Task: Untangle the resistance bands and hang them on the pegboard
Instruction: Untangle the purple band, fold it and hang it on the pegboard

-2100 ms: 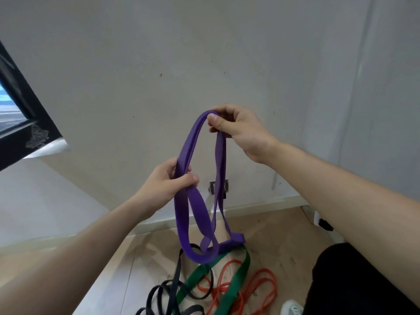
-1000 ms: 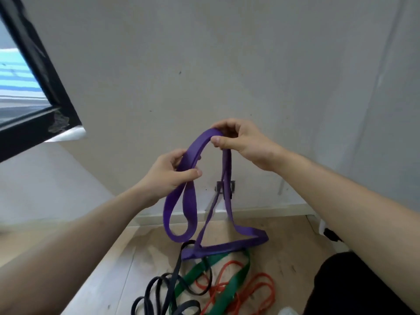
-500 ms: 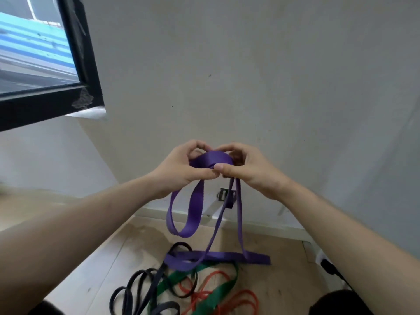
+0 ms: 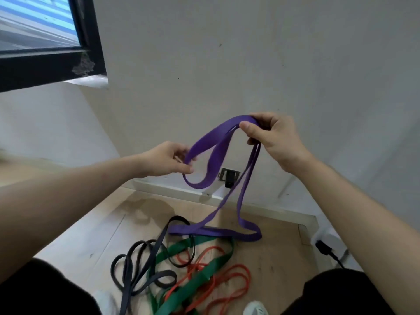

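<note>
A purple resistance band [image 4: 212, 153] is held up in front of the wall. My right hand [image 4: 270, 135] pinches its top fold between thumb and fingers. My left hand [image 4: 169, 160] sits lower left, with its fingertips on the edge of a short hanging loop of the band. Two thin purple strands drop from my right hand to the floor, where the band's lower end lies flat. Under it on the floor lie a tangled black band [image 4: 141, 262], a green band [image 4: 200, 280] and a red-orange band [image 4: 227, 285]. No pegboard is in view.
A grey wall [image 4: 227, 64] fills the background, with a black-framed window [image 4: 52, 62] at upper left. A wall socket with a plug [image 4: 229, 176] sits near the skirting. A black plug and cable [image 4: 327, 251] lie at right. My dark trousers and white shoes show at the bottom.
My hands, joined at the band's top half a second ago, have moved apart: the right rose to the right with the fold, the left dropped left. The view tilted further up and left.
</note>
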`<state>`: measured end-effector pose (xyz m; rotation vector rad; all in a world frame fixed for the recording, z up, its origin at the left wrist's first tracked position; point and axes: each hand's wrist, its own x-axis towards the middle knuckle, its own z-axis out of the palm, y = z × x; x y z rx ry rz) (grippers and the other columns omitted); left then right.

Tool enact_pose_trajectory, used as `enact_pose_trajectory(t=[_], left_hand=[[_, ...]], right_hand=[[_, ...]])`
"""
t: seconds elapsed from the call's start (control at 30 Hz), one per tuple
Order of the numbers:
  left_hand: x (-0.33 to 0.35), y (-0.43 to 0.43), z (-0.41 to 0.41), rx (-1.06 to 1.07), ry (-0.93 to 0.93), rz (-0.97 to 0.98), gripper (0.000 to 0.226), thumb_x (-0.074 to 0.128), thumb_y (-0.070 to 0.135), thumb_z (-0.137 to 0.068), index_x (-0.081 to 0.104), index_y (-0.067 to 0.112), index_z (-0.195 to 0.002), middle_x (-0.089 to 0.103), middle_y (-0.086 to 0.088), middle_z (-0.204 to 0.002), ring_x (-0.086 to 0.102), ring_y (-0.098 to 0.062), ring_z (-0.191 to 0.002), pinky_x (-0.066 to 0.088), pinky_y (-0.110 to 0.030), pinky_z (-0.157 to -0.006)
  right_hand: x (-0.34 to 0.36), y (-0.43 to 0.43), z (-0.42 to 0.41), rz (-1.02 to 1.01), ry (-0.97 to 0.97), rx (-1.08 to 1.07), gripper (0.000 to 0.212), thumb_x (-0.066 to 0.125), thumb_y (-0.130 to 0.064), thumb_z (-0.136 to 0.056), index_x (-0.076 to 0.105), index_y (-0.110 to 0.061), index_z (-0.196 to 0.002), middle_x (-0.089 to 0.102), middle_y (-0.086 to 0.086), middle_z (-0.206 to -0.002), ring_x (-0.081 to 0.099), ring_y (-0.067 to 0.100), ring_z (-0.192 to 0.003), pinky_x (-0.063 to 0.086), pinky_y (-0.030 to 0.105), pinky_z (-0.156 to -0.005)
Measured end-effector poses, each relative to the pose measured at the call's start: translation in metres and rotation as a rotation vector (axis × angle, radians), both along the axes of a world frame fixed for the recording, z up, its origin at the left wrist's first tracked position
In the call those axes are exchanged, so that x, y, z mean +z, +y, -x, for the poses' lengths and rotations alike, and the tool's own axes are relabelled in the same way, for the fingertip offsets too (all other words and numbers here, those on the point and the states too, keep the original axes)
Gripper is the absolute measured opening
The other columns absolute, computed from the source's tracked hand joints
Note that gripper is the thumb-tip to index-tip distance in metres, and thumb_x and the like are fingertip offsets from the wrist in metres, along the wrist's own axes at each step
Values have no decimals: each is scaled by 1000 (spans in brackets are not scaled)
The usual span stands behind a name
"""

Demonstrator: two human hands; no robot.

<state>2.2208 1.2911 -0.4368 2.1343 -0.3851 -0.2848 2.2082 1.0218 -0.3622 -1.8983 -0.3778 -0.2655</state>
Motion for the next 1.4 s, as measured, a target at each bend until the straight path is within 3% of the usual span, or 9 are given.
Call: enact_pose_trajectory(t=[0.13,0.27,0.37,0.5,0.63,0.87,1.03,1.2,1.4], left_hand=[[-7,2,-1,23,99,0,18,73,18,-92,71,17,-110,75,-8,-96,73,-20,-86,60,-27,-74],[5,-2,-3,171,132,259,27,75,21,-90,67,10,-113,78,-11,-96,75,-21,-80,60,-26,-69],[14,-3,-3,210,181,438,28,67,25,-96,65,9,-119,77,-12,-109,73,-22,-84,59,-23,-69],[24,-3,-4,187,237,587,26,59,28,-101,65,13,-122,75,-8,-118,70,-22,-94,58,-33,-89],[31,-2,-4,105,303,694,28,53,25,-103,65,12,-125,72,-7,-123,69,-21,-104,53,-39,-100],[34,3,-5,174,449,760,24,50,26,-100,67,13,-89,71,-5,-85,67,-23,-91,50,-40,-98],[31,9,-8,266,370,647,24,62,31,-95,68,12,-109,56,0,-74,63,-20,-78,50,-38,-95],[22,14,-12,307,248,432,19,71,22,-90,72,13,-107,70,-3,-97,68,-20,-93,52,-40,-100],[21,12,-12,329,197,345,25,73,25,-89,74,21,-113,77,1,-114,71,-20,-112,51,-34,-100]], right_hand=[[-1,-14,-9,3,-26,-53,5,74,-21,-90,74,-19,-95,67,-9,-69,62,13,-61,57,27,-67],[-7,-26,-12,4,3,-81,6,73,-17,-90,73,-19,-96,68,-3,-77,61,9,-62,55,21,-65],[-16,-39,-17,111,33,-90,13,74,-20,-90,73,-16,-102,70,4,-86,63,14,-70,59,28,-71],[-27,-45,-18,305,96,-65,30,74,-28,-90,72,-11,-115,72,9,-92,66,16,-70,62,40,-78],[-33,-45,-16,390,135,-28,28,73,-28,-91,73,-13,-114,71,5,-86,66,16,-69,61,39,-77],[-33,-44,-18,384,156,-54,26,68,-27,-95,72,-12,-116,68,2,-82,65,18,-70,60,30,-71],[-33,-45,-16,352,178,-47,26,68,-31,-93,71,-15,-114,69,4,-84,68,18,-73,61,34,-77],[-31,-40,-17,272,157,-40,28,72,-32,-90,69,-15,-112,70,7,-87,69,19,-75,60,48,-85],[-24,-26,-12,206,149,15,33,79,-20,-85,67,-7,-113,72,10,-95,68,18,-81,61,32,-80]])
